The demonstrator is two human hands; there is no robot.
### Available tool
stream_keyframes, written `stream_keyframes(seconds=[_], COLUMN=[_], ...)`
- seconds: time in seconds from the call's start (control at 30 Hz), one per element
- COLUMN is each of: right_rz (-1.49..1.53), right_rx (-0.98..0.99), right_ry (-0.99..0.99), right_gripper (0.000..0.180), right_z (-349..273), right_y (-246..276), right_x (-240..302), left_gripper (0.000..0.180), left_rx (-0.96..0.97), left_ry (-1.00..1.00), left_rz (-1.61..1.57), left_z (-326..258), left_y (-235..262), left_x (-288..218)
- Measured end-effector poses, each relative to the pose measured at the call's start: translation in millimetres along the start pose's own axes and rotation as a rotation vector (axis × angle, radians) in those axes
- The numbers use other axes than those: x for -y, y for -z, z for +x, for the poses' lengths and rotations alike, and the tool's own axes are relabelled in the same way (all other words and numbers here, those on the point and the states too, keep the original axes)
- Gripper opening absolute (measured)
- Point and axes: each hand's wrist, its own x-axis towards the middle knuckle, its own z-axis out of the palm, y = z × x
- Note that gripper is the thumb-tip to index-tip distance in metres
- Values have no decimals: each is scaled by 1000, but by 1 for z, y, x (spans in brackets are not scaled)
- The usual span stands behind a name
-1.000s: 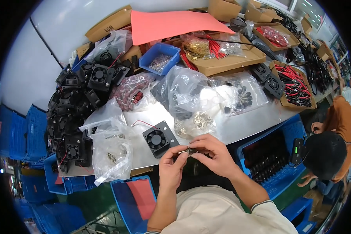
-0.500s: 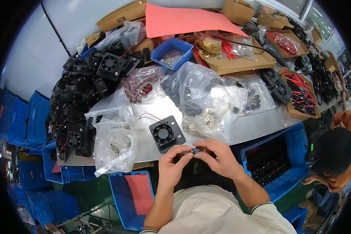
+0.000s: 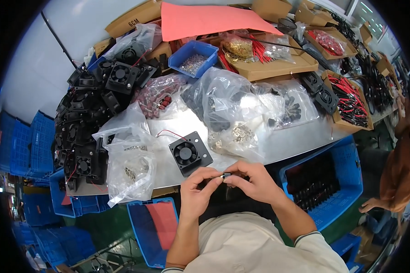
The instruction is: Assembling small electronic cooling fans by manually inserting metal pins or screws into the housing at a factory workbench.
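Just off the table's front edge, my two hands meet over a small black part (image 3: 227, 174) with a shiny metal bit at one end. My left hand (image 3: 197, 192) pinches its left end between thumb and finger. Thumb and fingers of my right hand (image 3: 258, 184) close on its other end. Much of the part is hidden by fingertips, so its exact kind does not show. A black square cooling fan on a plate (image 3: 187, 154), with thin red wires, lies on the table right beyond my left hand.
Many black fans (image 3: 84, 98) are piled at the left. Clear bags of metal pieces (image 3: 234, 139) and black parts (image 3: 291, 107) lie beyond my hands. A blue bin (image 3: 193, 59) and cardboard trays stand behind. Blue crates (image 3: 150, 232) flank me below; another person (image 3: 394, 173) is at the right.
The whole scene has shifted slightly left in view. My fingertips have moved a little on the small black part. The other person at the right has straightened and moved.
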Motion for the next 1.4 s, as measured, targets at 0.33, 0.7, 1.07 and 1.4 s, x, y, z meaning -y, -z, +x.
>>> stream_keyframes(seconds=[0.33,0.7,1.07,1.4], right_rz=[514,370,170,-321], right_rx=[-186,-115,-162,-76], right_ry=[12,19,96,325], right_gripper=[26,25,24,21], right_z=[-7,-16,-12,-13], right_y=[5,-7,-7,3], right_x=[-21,-11,-7,11], left_gripper=[32,32,42,32], left_rx=[22,-85,-73,-31], left_ry=[235,214,326,122], left_rz=[-565,-413,-599,-329], left_z=[-2,-4,-8,-15], left_y=[-7,-11,-7,1], left_x=[-2,-1,0,10])
